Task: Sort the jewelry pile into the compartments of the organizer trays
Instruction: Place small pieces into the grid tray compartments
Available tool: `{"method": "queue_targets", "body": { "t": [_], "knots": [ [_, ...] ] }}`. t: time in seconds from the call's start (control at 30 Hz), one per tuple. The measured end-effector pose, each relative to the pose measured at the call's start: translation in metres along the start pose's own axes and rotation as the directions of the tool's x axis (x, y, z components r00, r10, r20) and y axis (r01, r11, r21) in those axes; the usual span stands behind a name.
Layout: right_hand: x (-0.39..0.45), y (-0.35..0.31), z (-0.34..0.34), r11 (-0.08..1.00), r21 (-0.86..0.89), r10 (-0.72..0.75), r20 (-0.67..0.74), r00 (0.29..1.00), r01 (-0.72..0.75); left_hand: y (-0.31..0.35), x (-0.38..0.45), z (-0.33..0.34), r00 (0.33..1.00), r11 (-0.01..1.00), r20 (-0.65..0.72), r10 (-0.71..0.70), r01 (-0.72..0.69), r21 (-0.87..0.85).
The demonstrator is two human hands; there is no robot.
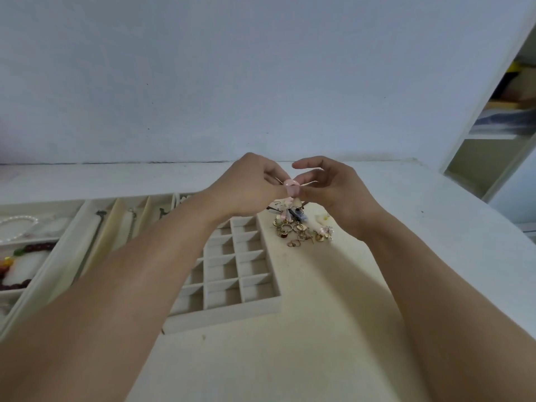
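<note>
Cream table [333, 300], hands pinching pink ring [291, 185]

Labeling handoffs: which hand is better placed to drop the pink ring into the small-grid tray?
Probably left. The left hand pinches the pink ring directly above the small-grid tray; the right hand is over the jewelry pile.

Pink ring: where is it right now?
Head view, centre: the pink ring is pinched between the left hand and right hand, above the jewelry pile.

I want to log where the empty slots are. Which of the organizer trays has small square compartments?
The grid tray, nearest the jewelry pile. The long-slot tray and the left tray have larger compartments.
</note>
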State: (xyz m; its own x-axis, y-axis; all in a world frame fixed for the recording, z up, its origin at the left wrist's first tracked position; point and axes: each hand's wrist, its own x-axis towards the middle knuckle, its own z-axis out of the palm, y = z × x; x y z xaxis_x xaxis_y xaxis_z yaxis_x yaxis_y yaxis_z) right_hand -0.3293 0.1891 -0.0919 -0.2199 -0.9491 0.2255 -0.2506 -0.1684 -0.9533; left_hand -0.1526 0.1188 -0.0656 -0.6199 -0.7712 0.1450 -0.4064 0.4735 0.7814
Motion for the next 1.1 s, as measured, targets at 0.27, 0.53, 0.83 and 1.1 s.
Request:
{"method": "queue_targets", "body": {
  "t": [0.27,0.53,0.83,1.1],
  "knots": [
    [0.002,0.005,0.011,0.997,-0.067,-0.047,-0.063,0.997,0.043,-0.004,0.002,-0.007,0.993,0.999,-0.108,-0.045,0.042,-0.03],
    [0.02,0.044,-0.011,0.604,-0.797,0.0,0.022,1.0,0.017,-0.009,0.002,-0.012,0.984,0.962,-0.098,-0.147,0.12,-0.244],
    [0.024,0.045,-0.004,0.466,-0.884,0.045,0.045,0.998,0.019,-0.01,0.003,-0.013,0.984,0.958,-0.077,-0.162,0.139,-0.251],
    [0.03,0.047,0.003,0.385,-0.923,0.095,0.024,0.995,-0.015,-0.012,0.002,-0.015,0.986,0.977,-0.047,-0.16,0.152,-0.153]
  ]
}}
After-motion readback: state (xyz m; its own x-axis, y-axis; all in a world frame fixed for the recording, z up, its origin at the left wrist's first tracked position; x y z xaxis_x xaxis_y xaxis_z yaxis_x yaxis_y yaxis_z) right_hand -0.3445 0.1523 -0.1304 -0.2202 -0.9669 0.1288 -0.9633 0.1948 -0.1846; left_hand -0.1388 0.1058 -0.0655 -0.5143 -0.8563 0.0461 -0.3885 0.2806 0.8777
